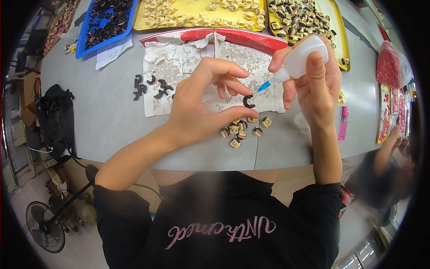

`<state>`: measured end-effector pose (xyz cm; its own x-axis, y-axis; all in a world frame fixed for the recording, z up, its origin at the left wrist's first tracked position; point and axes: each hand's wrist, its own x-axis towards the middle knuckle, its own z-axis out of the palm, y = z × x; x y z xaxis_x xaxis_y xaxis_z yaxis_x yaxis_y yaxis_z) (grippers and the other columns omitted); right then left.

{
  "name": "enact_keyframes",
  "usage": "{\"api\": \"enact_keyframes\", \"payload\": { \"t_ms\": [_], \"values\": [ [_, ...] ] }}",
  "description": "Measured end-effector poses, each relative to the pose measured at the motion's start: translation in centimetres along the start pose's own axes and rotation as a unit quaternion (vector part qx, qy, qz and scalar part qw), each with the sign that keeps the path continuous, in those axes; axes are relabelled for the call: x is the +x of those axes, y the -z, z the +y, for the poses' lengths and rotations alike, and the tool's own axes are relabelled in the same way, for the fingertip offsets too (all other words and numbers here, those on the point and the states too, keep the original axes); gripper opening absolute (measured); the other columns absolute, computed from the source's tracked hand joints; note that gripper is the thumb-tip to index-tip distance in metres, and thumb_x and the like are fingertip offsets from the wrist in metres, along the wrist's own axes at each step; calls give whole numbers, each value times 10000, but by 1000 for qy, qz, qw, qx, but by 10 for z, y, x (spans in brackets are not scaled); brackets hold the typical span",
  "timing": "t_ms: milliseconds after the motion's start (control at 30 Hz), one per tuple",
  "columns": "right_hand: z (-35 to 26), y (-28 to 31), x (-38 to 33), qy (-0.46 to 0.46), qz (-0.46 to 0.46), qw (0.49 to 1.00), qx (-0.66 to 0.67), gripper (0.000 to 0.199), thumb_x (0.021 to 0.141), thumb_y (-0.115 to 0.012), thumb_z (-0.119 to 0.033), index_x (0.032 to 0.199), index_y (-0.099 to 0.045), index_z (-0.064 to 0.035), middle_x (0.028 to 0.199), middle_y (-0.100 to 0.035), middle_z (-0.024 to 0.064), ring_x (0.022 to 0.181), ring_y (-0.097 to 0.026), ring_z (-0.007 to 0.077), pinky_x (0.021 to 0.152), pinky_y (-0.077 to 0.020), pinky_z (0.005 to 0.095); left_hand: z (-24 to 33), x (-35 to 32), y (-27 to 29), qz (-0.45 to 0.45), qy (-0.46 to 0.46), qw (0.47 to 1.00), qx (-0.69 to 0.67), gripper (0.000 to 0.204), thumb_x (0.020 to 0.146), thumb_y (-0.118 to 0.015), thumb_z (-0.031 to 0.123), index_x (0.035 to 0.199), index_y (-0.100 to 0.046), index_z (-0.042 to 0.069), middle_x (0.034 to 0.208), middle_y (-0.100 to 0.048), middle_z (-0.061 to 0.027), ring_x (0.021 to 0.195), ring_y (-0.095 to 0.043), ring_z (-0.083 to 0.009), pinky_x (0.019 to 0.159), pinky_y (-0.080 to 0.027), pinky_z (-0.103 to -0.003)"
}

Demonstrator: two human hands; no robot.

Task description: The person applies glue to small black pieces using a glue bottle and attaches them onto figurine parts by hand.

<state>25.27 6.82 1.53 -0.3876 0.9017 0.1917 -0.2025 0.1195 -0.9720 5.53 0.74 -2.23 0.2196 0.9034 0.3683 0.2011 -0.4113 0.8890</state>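
Observation:
My left hand pinches a small black C-shaped piece between thumb and fingertips, above a stained white sheet with a red back edge. Wrapped in my right hand is a translucent white squeeze bottle, tilted down to the left. Its blue needle tip points at the top of the black piece, touching or very close. Several loose black curved pieces lie to the left of my left hand. Below it sit several small cream-and-black face-shaped pieces.
Along the back stand a blue tray of black pieces and two yellow trays of cream parts. A pink lighter lies right of my right forearm. Another person works at the far right; a black fan stands lower left.

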Motion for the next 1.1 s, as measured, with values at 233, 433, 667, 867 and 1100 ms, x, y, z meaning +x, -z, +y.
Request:
{"api": "enact_keyframes", "payload": {
  "t_ms": [233,433,667,867,1100],
  "values": [
    [0,3,1,5,-4,1000,-2,353,989,-470,-359,969,-408,-12,843,-645,217,484,-549,125,403,-471,222,-2,-1,1,-1,-7,1000,0,632,647,-857,48,1131,-450,42,926,-673,-74,838,-606,-109,725,-421,-246],
    [0,3,1,7,-4,1000,-1,354,987,-474,-358,978,-412,-9,842,-644,221,488,-545,127,402,-469,225,-1,0,1,0,-10,1000,1,626,652,-854,46,1128,-448,42,927,-670,-74,837,-606,-110,725,-422,-247],
    [0,2,1,3,6,999,-51,412,988,-431,-436,980,-434,-24,860,-624,211,439,-468,84,410,-379,173,-1,-1,2,0,-12,1000,5,625,652,-854,45,1125,-445,42,930,-670,-74,833,-604,-110,727,-424,-249],
    [7,22,12,53,7,996,-73,343,994,-447,-384,1031,-462,-43,1007,-639,257,600,-504,76,560,-398,183,-5,-1,5,33,-58,998,11,619,659,-838,-1,1126,-435,44,932,-652,-90,791,-580,-115,714,-432,-245],
    [2,32,11,49,-156,944,-288,283,808,-644,33,1001,-443,-18,992,-611,132,902,-591,179,810,-500,298,-4,5,16,264,-131,956,-2,652,659,-822,-46,1138,-390,52,990,-636,-130,717,-498,-90,655,-429,-207]
  ]
}}
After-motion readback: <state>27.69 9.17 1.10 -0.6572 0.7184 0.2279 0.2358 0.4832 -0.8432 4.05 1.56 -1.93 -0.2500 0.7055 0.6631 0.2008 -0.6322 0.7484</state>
